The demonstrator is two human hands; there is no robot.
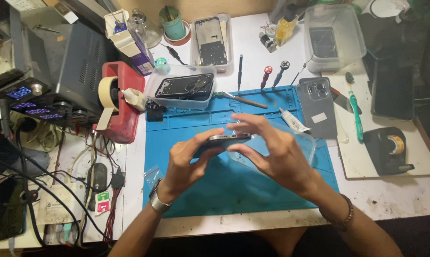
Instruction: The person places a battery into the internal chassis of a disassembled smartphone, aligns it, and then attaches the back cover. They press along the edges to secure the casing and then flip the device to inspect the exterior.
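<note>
Nearest the lens, two bare forearms, a wristwatch (158,202) on the left, a bead bracelet (346,213) on the right. Left hand (189,162) curled, thumb and fingers pinching the near end of a dark smartphone (222,141), held edge-on and roughly level above the blue work mat (234,190). Right hand (267,150) at the phone's other end, thumb under the edge, fingers spread and lifted over the top; grip there hard to tell. Phone between both hands, off the mat, just in front of a clear plastic tray (304,143) lying on the mat behind the right hand; contents of that tray hidden by the hand

Farther back, a clear tub (179,97) at the mat's upper left corner, a dark phone frame (184,86) lying inside. Behind it a narrow clear tray (227,43) with another bare phone frame (210,42) in it. Upper right, a deeper clear box (336,28) holding a dark flat part, not clear which. Teal cup (173,24) with tools standing in it

Along the mat's top edge, screwdrivers (266,76), a brush (241,99), a small glue tube (293,120), a grey phone back cover (317,107). Left, a red tape dispenser (122,102); right, a green toothbrush (355,112) and a black tape dispenser (388,150)
</note>
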